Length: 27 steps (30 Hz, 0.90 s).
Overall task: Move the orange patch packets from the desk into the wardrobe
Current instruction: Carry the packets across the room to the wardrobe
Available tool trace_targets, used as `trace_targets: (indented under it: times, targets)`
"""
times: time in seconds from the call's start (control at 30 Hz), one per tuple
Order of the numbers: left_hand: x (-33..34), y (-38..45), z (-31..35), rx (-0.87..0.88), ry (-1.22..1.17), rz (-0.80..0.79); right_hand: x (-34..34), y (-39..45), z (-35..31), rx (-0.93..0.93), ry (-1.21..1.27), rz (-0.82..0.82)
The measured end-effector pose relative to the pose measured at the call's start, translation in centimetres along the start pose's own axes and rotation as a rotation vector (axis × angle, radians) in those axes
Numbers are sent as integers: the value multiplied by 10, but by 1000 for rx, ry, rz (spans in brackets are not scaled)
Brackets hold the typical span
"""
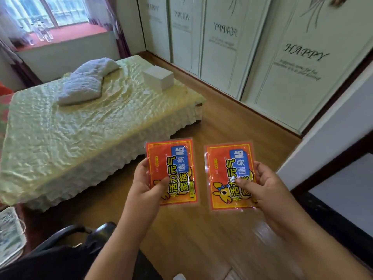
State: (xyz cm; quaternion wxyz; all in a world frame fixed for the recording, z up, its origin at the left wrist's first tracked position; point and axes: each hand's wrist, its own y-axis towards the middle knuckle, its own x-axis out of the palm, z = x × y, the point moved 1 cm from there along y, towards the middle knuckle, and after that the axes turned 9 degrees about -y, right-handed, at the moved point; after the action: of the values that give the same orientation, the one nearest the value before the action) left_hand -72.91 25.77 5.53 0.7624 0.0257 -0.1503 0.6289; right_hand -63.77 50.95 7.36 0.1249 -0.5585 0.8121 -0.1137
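Orange packets held — one per hand.
Left packet (171, 171) is pinched by left hand (146, 181); right packet (230, 176) by right hand (260, 186) — thumbs on top.

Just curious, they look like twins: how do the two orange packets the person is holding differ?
The left packet, pinched by the left hand, is held farther up in the view; the right packet, in the right hand, sits slightly lower. The left thumb hides most of the left packet's cartoon animal, while the right packet's animal shows clearly, though that thumb covers some lettering. Both share the same orange print, blue label and clear plastic edge, and are held upright over the wooden floor.
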Motion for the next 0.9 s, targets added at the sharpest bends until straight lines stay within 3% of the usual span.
trace_targets:
  times: [0.47,0.9]
  targets:
    - [15,107,-6,-68,25,-17,-5,104,-16,34,23,69]
    - [128,258,15,-11,10,22,-89,289,-88,-26,50,53]
